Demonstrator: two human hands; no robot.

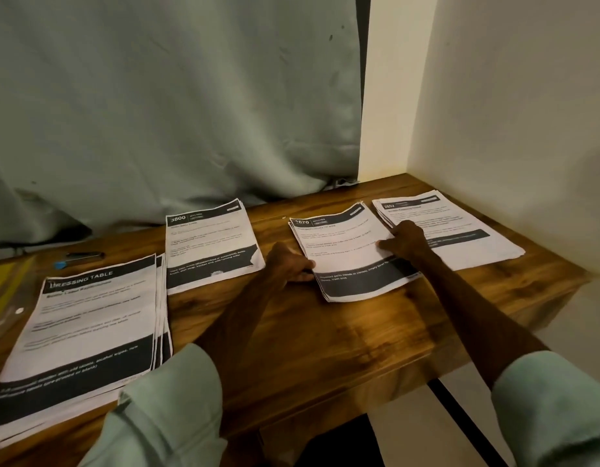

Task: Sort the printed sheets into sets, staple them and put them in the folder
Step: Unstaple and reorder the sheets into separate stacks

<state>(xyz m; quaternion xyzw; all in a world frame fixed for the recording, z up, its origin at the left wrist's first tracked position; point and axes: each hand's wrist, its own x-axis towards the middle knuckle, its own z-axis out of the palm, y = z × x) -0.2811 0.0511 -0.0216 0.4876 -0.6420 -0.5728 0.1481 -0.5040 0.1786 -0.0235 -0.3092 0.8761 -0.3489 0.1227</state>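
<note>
1. Wooden table (325, 335), head view: the left hand (291, 264) and right hand (406, 239) grip opposite edges of the "1670 KITCHEN" set (349, 254).
2. Unstapled, its sheets could fan out and slide onto the "2652" stack (460, 230) just beside it, mixing the sets.
3. Also legible: "3800 KITCHEN" stack (211, 244) and "DRESSING TABLE" stack (86, 332). The yellow folder (5, 288) lies far left.

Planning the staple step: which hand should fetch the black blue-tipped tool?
Probably left. The tool lies far left; the left hand holds the 1670 stack at its left edge, the right hand at its right edge, farther away.
</note>
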